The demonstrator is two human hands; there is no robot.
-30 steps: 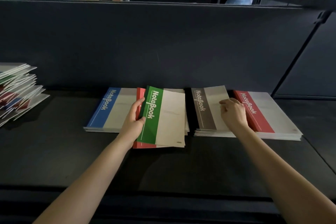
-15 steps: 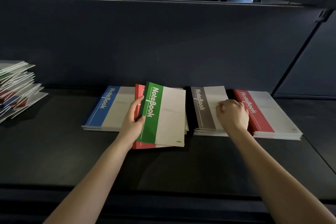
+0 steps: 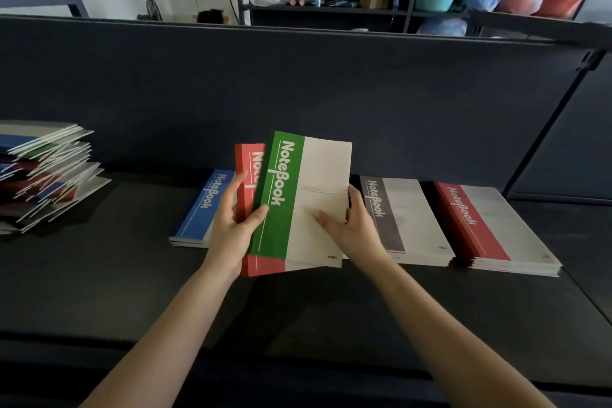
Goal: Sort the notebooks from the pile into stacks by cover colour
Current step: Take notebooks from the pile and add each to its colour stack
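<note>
My left hand [image 3: 231, 225] grips two notebooks lifted off the table: a green one [image 3: 298, 199] in front and a red one [image 3: 246, 172] behind it. My right hand [image 3: 351, 225] holds the green notebook's right edge, thumb on its cover. On the table lie a blue stack [image 3: 198, 212] partly behind my left hand, a brown-grey stack [image 3: 404, 219] and a red stack [image 3: 490, 225]. The unsorted pile [image 3: 46, 172] sits at the far left.
A dark partition wall [image 3: 298, 93] rises right behind the stacks. The black table [image 3: 99, 275] has bare surface in front of the stacks and between the pile and the blue stack. Shelves with clutter stand beyond the partition.
My right hand left the brown-grey stack and took the green notebook's right edge. Both held notebooks rose off the table and tilted up.
</note>
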